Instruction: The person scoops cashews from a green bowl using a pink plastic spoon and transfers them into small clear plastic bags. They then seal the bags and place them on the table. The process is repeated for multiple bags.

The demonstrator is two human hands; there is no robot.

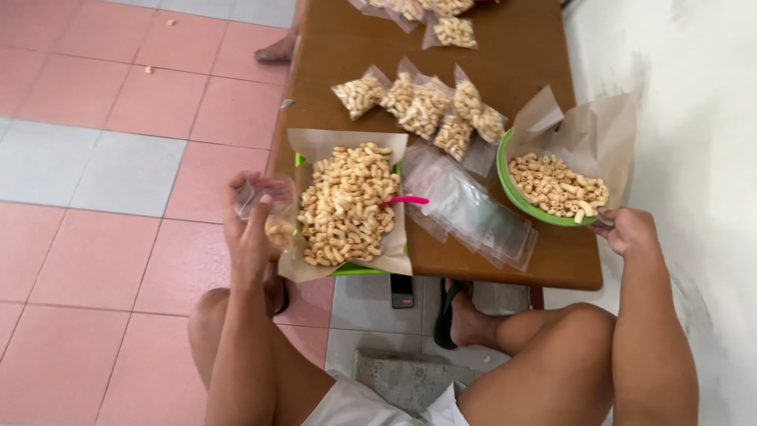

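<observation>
One head cam, looks steeply down, close over lap & table point(473, 71).

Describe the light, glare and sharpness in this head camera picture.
Head view: soft, even daylight with faint shadows under the table; mild sheen on the empty plastic bags; the small bag in the left hand is slightly smeared; the snacks in the green bowl by the right hand look fairly sharp; the white wall is washed out.
</observation>
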